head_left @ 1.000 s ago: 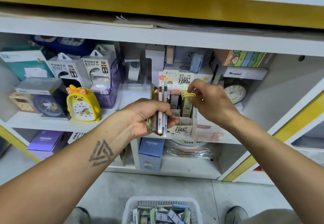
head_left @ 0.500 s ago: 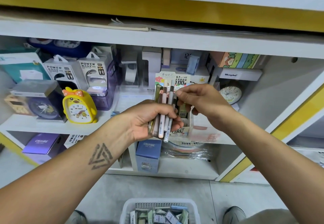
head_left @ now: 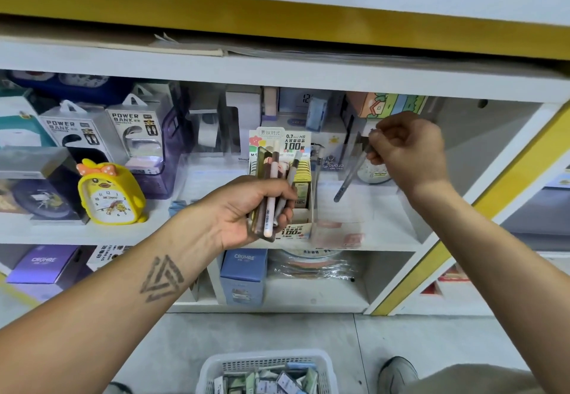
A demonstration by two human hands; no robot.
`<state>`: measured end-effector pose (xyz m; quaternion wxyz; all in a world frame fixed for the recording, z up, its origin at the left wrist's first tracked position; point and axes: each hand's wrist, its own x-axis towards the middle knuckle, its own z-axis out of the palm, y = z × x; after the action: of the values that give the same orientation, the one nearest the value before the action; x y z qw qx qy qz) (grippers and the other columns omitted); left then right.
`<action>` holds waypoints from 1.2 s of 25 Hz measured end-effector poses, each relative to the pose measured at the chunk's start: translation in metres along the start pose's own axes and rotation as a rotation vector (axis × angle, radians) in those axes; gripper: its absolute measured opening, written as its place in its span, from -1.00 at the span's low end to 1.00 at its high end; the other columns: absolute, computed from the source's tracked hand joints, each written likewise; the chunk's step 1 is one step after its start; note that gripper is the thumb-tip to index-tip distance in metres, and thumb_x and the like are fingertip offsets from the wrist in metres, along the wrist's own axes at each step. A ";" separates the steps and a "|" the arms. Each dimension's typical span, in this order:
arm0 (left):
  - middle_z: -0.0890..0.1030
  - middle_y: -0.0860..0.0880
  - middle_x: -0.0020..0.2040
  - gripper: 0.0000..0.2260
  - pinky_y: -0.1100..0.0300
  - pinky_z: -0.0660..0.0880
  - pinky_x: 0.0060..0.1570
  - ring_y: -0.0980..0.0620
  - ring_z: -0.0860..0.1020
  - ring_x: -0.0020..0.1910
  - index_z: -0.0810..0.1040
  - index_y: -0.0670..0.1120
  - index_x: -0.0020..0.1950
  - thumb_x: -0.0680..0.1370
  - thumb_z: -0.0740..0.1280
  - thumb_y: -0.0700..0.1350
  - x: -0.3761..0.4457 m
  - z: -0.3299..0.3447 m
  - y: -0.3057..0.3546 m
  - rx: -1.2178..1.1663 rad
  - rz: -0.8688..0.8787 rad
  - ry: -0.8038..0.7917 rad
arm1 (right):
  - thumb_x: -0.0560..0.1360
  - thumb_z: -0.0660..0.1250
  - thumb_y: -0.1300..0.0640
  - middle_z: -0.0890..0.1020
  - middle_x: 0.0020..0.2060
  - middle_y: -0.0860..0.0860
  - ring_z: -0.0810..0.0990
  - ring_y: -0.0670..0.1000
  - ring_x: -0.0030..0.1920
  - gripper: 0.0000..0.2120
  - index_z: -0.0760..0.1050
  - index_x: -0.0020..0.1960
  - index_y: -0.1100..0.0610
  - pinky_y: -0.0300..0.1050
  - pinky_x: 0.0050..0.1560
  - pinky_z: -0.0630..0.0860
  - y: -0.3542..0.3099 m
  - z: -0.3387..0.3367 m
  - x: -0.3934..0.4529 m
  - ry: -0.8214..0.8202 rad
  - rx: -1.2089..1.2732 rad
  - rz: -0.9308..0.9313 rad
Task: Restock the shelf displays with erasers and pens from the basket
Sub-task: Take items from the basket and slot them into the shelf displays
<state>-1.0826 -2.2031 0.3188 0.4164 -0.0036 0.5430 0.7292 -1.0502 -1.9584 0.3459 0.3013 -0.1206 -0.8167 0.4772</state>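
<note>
your left hand (head_left: 246, 208) is at the centre, fingers curled round a bundle of pens (head_left: 271, 190), its forearm coming in from 7 o'clock. your right hand (head_left: 410, 153) is at 2 o'clock from it, well apart, pinching one pen (head_left: 351, 174) that hangs tilted; its forearm comes from 5 o'clock.

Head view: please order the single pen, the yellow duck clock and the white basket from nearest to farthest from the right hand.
1. Single pen: pinched in the right hand, hanging below it.
2. Yellow duck clock: on the shelf, far left.
3. White basket: on the floor, bottom centre.
</note>
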 end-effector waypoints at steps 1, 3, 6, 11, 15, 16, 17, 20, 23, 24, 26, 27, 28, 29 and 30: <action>0.55 -0.15 -0.31 -0.86 0.26 0.50 -0.52 0.02 0.54 -0.44 0.57 -0.22 -0.11 0.37 0.43 -0.31 0.001 0.002 0.000 -0.002 -0.003 -0.005 | 0.55 0.37 0.31 0.67 -0.25 0.18 0.69 0.09 -0.28 -0.91 0.55 0.05 0.29 0.09 -0.11 0.66 0.004 0.001 -0.001 -0.017 -0.094 -0.055; 0.56 -0.15 -0.30 -0.79 0.25 0.49 -0.52 0.02 0.53 -0.45 0.57 -0.22 -0.11 0.29 0.47 -0.27 0.003 0.004 -0.001 -0.016 -0.005 -0.016 | 0.54 0.40 0.27 0.70 -0.19 0.13 0.71 0.06 -0.19 -0.92 0.58 0.04 0.21 0.10 0.00 0.65 0.009 0.005 -0.004 -0.053 -0.232 -0.124; 0.57 -0.15 -0.29 -0.77 0.24 0.51 -0.51 0.01 0.55 -0.41 0.56 -0.21 -0.10 0.28 0.45 -0.28 0.007 0.006 -0.001 -0.051 -0.002 -0.007 | 0.54 0.40 0.26 0.70 -0.19 0.07 0.71 -0.02 -0.17 -0.91 0.60 0.04 0.16 0.02 0.01 0.65 0.016 0.012 -0.006 -0.073 -0.283 -0.152; 0.56 -0.17 -0.28 -0.85 0.25 0.51 -0.51 0.00 0.55 -0.41 0.55 -0.22 -0.04 0.42 0.36 -0.34 0.008 0.004 -0.003 -0.073 0.028 0.033 | 0.55 0.41 0.23 0.69 -0.21 0.00 0.70 -0.12 -0.20 -0.94 0.57 0.00 0.12 -0.04 -0.03 0.67 0.018 0.016 -0.007 -0.076 -0.276 -0.157; 0.57 -0.17 -0.27 -0.83 0.25 0.49 -0.48 0.00 0.54 -0.40 0.56 -0.23 -0.01 0.41 0.36 -0.33 0.008 -0.001 -0.007 -0.051 0.031 0.068 | 0.55 0.40 0.23 0.68 -0.23 -0.08 0.68 -0.23 -0.25 -0.91 0.55 -0.03 0.06 -0.11 -0.09 0.66 0.018 0.024 -0.008 -0.128 -0.290 -0.188; 0.57 -0.17 -0.27 -0.84 0.25 0.49 -0.47 0.00 0.54 -0.40 0.57 -0.23 -0.02 0.41 0.36 -0.33 0.007 -0.002 -0.007 -0.042 0.032 0.070 | 0.55 0.40 0.24 0.67 -0.25 -0.09 0.68 -0.23 -0.25 -0.91 0.55 -0.04 0.07 -0.11 -0.09 0.66 0.019 0.026 -0.008 -0.136 -0.294 -0.198; 0.57 -0.17 -0.27 -0.86 0.24 0.50 -0.49 0.00 0.54 -0.41 0.58 -0.23 -0.03 0.42 0.35 -0.34 0.006 -0.002 -0.006 -0.047 0.035 0.074 | 0.55 0.40 0.24 0.67 -0.27 -0.11 0.68 -0.22 -0.25 -0.92 0.55 -0.04 0.08 -0.10 -0.09 0.66 0.020 0.028 -0.009 -0.145 -0.298 -0.208; 0.57 -0.17 -0.30 -0.88 0.25 0.50 -0.53 0.00 0.55 -0.43 0.58 -0.24 -0.05 0.45 0.33 -0.36 0.003 -0.003 -0.004 -0.061 0.047 0.086 | 0.52 0.43 0.24 0.67 -0.32 -0.12 0.68 -0.17 -0.26 -0.95 0.59 -0.08 0.12 -0.06 -0.11 0.66 0.020 0.033 -0.010 -0.181 -0.298 -0.244; 0.56 -0.17 -0.31 -0.91 0.26 0.49 -0.55 0.00 0.55 -0.47 0.57 -0.24 -0.07 0.46 0.32 -0.36 0.000 -0.001 -0.003 -0.049 0.047 0.074 | 0.55 0.39 0.24 0.71 -0.23 -0.02 0.68 -0.04 -0.18 -0.92 0.66 -0.01 0.15 -0.04 -0.08 0.62 0.020 0.038 -0.010 -0.208 -0.377 -0.341; 0.57 -0.17 -0.31 -0.91 0.25 0.50 -0.54 0.00 0.56 -0.46 0.56 -0.25 -0.06 0.46 0.32 -0.36 -0.001 0.000 -0.002 -0.045 0.050 0.066 | 0.57 0.35 0.25 0.72 -0.16 0.07 0.67 0.05 -0.12 -0.87 0.67 0.05 0.18 0.01 -0.05 0.60 0.020 0.041 -0.011 -0.242 -0.449 -0.390; 0.58 -0.18 -0.30 -0.90 0.24 0.53 -0.50 -0.01 0.57 -0.43 0.57 -0.26 -0.05 0.46 0.33 -0.36 -0.002 0.001 -0.002 -0.040 0.060 0.051 | 0.61 0.28 0.25 0.68 -0.03 0.18 0.62 0.19 -0.01 -0.75 0.61 0.24 0.20 0.05 0.04 0.55 0.019 0.046 -0.013 -0.338 -0.621 -0.430; 0.59 -0.19 -0.29 -0.90 0.25 0.54 -0.49 -0.01 0.58 -0.42 0.58 -0.27 -0.05 0.45 0.33 -0.36 -0.002 0.002 -0.002 -0.034 0.065 0.043 | 0.62 0.25 0.23 0.66 0.00 0.19 0.60 0.20 0.02 -0.71 0.57 0.31 0.18 0.02 0.07 0.53 0.017 0.048 -0.015 -0.350 -0.643 -0.413; 0.59 -0.20 -0.29 -0.90 0.24 0.54 -0.49 -0.02 0.59 -0.41 0.58 -0.27 -0.06 0.45 0.33 -0.36 -0.003 0.002 -0.001 -0.027 0.069 0.035 | 0.63 0.25 0.20 0.67 0.01 0.18 0.61 0.17 0.01 -0.71 0.55 0.33 0.17 -0.02 0.07 0.53 0.014 0.049 -0.016 -0.335 -0.587 -0.361; 0.59 -0.21 -0.30 -0.91 0.24 0.54 -0.50 -0.03 0.60 -0.42 0.59 -0.28 -0.08 0.45 0.33 -0.37 -0.003 0.003 -0.001 -0.021 0.072 0.028 | 0.64 0.26 0.16 0.69 -0.03 0.15 0.63 0.12 -0.05 -0.73 0.57 0.30 0.15 -0.05 0.01 0.54 0.008 0.049 -0.016 -0.314 -0.440 -0.253; 0.59 -0.22 -0.30 -0.93 0.24 0.53 -0.51 -0.04 0.61 -0.42 0.59 -0.29 -0.11 0.45 0.33 -0.38 -0.004 0.003 -0.001 -0.017 0.073 0.020 | 0.64 0.28 0.13 0.71 -0.10 0.13 0.64 0.08 -0.17 -0.78 0.60 0.22 0.14 -0.06 -0.12 0.55 0.002 0.048 -0.017 -0.325 -0.214 -0.098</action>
<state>-1.0780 -2.2028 0.3207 0.3840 0.0056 0.5406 0.7485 -1.0660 -1.9992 0.3210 0.1739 -0.0336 -0.9054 0.3857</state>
